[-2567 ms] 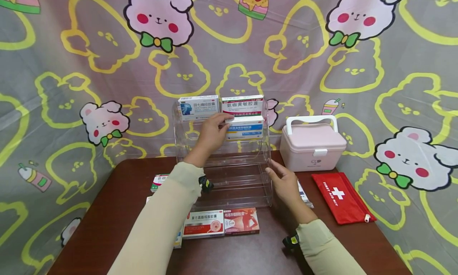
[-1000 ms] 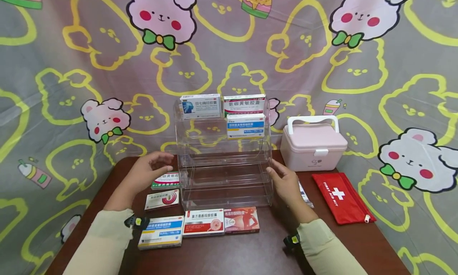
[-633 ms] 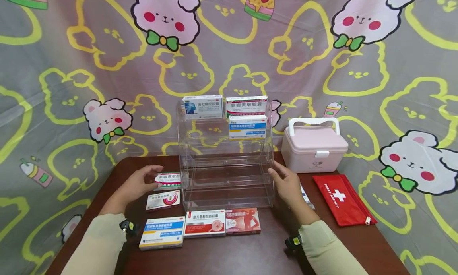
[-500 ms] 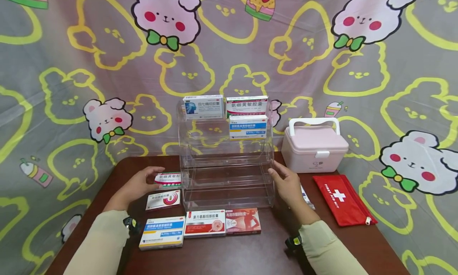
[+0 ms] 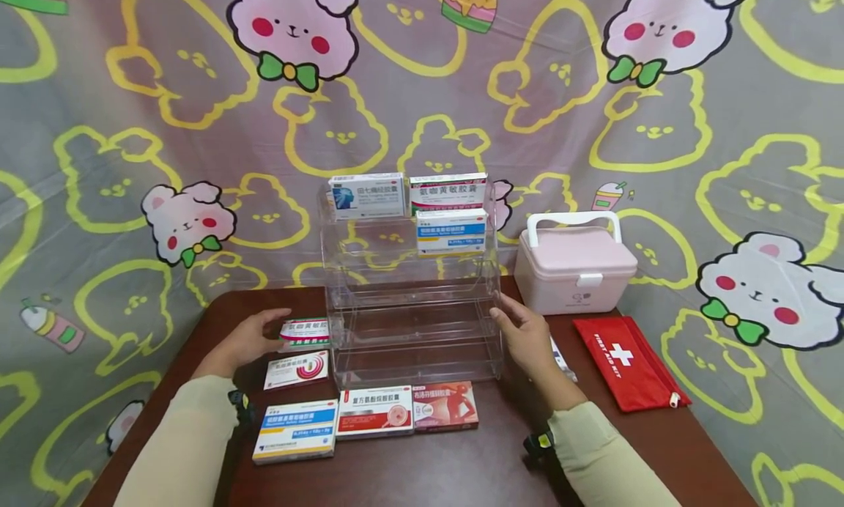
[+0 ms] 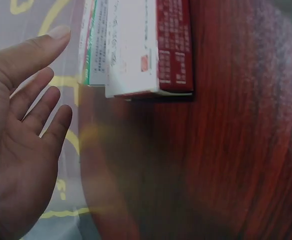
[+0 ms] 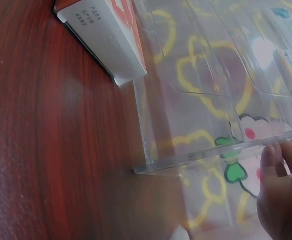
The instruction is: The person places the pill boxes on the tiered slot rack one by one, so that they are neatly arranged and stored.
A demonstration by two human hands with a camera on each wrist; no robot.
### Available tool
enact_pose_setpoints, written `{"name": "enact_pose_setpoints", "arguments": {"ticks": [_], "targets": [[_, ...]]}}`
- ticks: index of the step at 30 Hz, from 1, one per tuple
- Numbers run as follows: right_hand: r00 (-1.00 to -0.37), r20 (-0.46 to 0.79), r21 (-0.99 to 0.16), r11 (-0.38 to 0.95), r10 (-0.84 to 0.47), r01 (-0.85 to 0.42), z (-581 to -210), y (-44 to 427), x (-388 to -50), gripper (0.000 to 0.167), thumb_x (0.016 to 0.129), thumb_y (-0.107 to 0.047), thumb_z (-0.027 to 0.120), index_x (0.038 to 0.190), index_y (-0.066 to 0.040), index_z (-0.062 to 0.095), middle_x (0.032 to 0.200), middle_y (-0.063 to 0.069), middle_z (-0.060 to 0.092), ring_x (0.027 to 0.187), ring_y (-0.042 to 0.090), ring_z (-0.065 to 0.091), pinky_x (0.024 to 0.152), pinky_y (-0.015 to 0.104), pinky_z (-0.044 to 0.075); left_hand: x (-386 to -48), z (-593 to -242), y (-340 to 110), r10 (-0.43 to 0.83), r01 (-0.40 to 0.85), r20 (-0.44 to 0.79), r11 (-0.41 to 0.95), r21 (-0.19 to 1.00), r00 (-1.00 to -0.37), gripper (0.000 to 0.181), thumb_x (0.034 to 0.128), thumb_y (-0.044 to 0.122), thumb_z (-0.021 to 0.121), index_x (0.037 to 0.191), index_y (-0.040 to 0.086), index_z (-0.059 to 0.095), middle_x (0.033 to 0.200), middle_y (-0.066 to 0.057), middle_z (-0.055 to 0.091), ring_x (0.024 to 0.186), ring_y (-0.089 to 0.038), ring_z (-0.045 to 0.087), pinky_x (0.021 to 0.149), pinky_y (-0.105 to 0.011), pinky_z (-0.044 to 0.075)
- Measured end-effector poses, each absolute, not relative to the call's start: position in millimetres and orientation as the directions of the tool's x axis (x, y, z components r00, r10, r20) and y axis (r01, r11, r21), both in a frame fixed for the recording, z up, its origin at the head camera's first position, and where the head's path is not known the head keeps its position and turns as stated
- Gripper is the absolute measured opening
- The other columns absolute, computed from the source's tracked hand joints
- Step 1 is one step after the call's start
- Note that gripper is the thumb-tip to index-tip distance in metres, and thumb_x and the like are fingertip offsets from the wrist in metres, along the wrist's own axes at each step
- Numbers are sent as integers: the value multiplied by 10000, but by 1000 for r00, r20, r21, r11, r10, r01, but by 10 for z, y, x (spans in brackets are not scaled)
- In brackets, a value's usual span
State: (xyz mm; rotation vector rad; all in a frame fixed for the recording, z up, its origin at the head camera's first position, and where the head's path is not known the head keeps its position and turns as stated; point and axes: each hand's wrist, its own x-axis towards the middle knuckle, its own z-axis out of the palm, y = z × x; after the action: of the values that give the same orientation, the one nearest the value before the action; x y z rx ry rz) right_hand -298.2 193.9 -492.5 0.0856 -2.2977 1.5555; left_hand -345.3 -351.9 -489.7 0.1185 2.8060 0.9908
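A clear stepped display rack (image 5: 415, 324) stands mid-table. My right hand (image 5: 526, 336) holds its right side edge, thumb and fingertips at the panel; the right wrist view shows the fingertips (image 7: 269, 154) at that edge. To the left of the rack, my left hand (image 5: 249, 338) reaches to a green, red and white medicine box (image 5: 305, 332). Its fingers are spread and relaxed; in the left wrist view they hold nothing. A white box with red arcs (image 5: 296, 370) lies just nearer. On the rack sit a white-blue box (image 5: 367, 196), a red-white box (image 5: 448, 193) and a blue-white box (image 5: 451, 233).
Along the front lie another blue-white box (image 5: 294, 431), a white-red box (image 5: 375, 412) and a red-orange box (image 5: 445, 406). On the right are a pink lidded case (image 5: 576, 265) and a red first aid pouch (image 5: 630, 363). A white packet (image 5: 560, 360) is partly hidden behind the right hand.
My left hand has let go of the blue-white box on the rack's second tier and come down left to the boxes on the table. The right hand has stayed at the rack.
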Motion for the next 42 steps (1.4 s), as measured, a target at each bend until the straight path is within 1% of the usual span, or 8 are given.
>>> {"name": "enact_pose_setpoints", "arguments": {"ticks": [4, 13, 16, 19, 23, 30, 37, 42], "targets": [[-931, 332, -882, 400, 149, -250, -4921, 1927, -2995, 466, 1043, -323, 773, 1476, -166, 704, 1467, 40, 708, 1388, 247, 650, 1148, 507, 533, -3461, -4931, -3543, 107, -16, -162, 788, 615, -981, 847, 966, 113, 833, 1679, 45, 380, 1668, -342, 399, 1509, -612, 398, 1187, -720, 429], [-933, 328, -884, 395, 148, -248, -4916, 1914, -2990, 460, 1045, -277, 773, 1480, -147, 698, 1469, 58, 705, 1389, 262, 650, 1156, 524, 526, -3487, -4975, -3576, 122, -7, -176, 803, 596, -977, 825, 985, 140, 811, 1676, 22, 376, 1652, -364, 411, 1499, -618, 401, 1196, -746, 396], [-933, 328, -883, 399, 148, -248, -4902, 1912, -2984, 464, 1044, -293, 773, 1480, -154, 699, 1469, 49, 706, 1384, 256, 654, 1142, 470, 542, -3485, -4989, -3576, 120, -10, -179, 805, 593, -976, 804, 999, 151, 796, 1673, 14, 379, 1638, -366, 429, 1487, -603, 422, 1194, -748, 399], [-933, 328, -888, 385, 148, -251, -4896, 1909, -2982, 460, 1037, -290, 782, 1470, -153, 707, 1455, 44, 715, 1360, 240, 669, 1074, 281, 561, -3484, -5007, -3568, 110, -19, -181, 806, 591, -977, 806, 1005, 157, 790, 1678, 22, 369, 1639, -368, 424, 1488, -598, 420, 1202, -750, 388], [-931, 332, -888, 381, 150, -255, -4896, 1909, -2978, 461, 1033, -288, 788, 1464, -144, 711, 1446, 52, 720, 1345, 238, 677, 969, 69, 487, -3485, -5032, -3561, 101, -26, -184, 811, 585, -978, 817, 1007, 153, 783, 1688, 32, 349, 1644, -379, 405, 1501, -604, 393, 1216, -759, 358], [-933, 327, -887, 389, 149, -248, -4918, 1916, -2988, 477, 1040, -334, 776, 1477, -156, 702, 1459, 31, 714, 1361, 218, 665, 1066, 243, 535, -3486, -5058, -3583, 85, -37, -185, 817, 575, -979, 838, 1001, 140, 791, 1685, -1, 328, 1658, -381, 369, 1520, -597, 356, 1238, -759, 321], [-929, 338, -893, 362, 148, -267, -4928, 1923, -3005, 476, 1041, -321, 775, 1473, -137, 701, 1462, 43, 710, 1372, 227, 654, 952, 32, 468, -3472, -5104, -3657, 45, -18, -99, 828, 560, -994, 896, 944, 147, 862, 1655, -32, 347, 1645, -365, 298, 1478, -583, 358, 1237, -755, 320], [-931, 331, -895, 364, 153, -259, -4937, 1925, -2997, 478, 1040, -334, 775, 1472, -143, 704, 1455, 45, 714, 1359, 232, 664, 944, 49, 483, -3435, -5144, -3681, 6, -19, -41, 808, 589, -999, 792, 904, 87, 882, 1538, -30, 422, 1565, -374, 300, 1349, -551, 422, 1203, -737, 361]]}}
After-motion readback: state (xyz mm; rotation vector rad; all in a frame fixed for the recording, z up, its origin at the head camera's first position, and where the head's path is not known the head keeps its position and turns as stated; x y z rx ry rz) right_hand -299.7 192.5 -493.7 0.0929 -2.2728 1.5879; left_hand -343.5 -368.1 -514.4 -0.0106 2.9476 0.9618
